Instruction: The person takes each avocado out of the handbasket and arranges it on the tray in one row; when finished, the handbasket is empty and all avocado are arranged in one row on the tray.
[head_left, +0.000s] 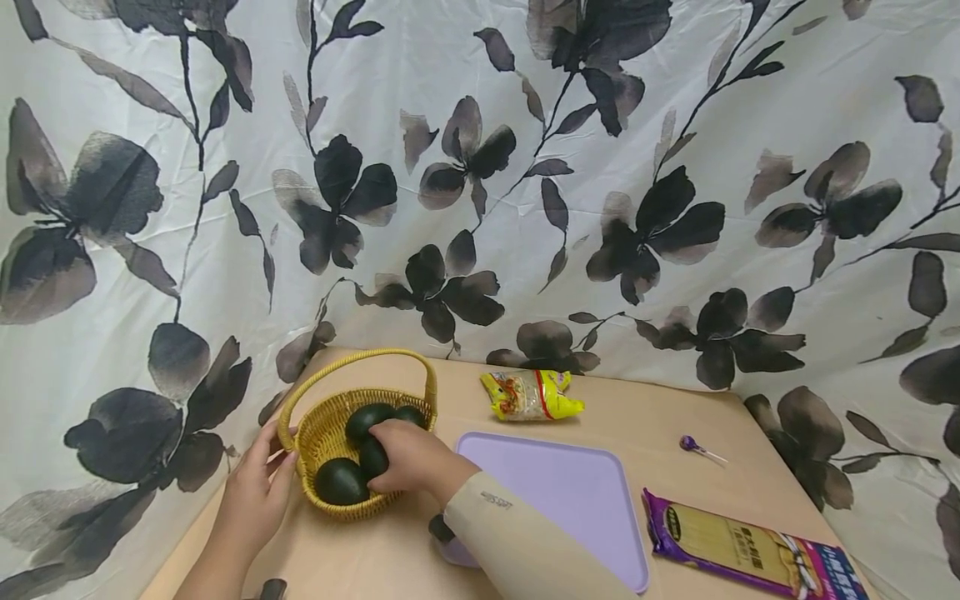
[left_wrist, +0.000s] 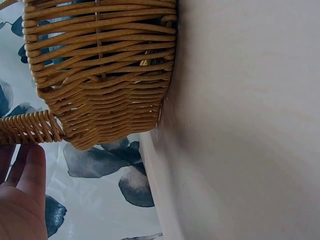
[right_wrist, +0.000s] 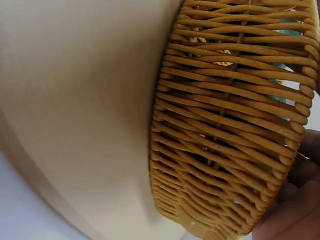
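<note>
A yellow wicker basket (head_left: 352, 510) with a tall arched handle (head_left: 360, 357) holds several dark green avocados (head_left: 341, 482). My right hand (head_left: 412, 457) reaches over the basket's right rim, thumb and fingers around one avocado (head_left: 372, 460) among the others. In the right wrist view that hand (right_wrist: 290, 212) shows at the rim, and the woven wall hides the avocados. At the basket's left side my left hand (head_left: 258, 483) touches the foot of the handle with extended fingers. The left wrist view has its fingertips against the wrapped handle (left_wrist: 30, 127).
Right of the basket lies a lilac tray (head_left: 555, 492), partly under my right sleeve. A yellow food bag (head_left: 528, 396) is behind it. Farther right are a purple lollipop (head_left: 688, 443) and a purple noodle packet (head_left: 738, 542). Floral cloth (head_left: 465, 225) hangs behind the table.
</note>
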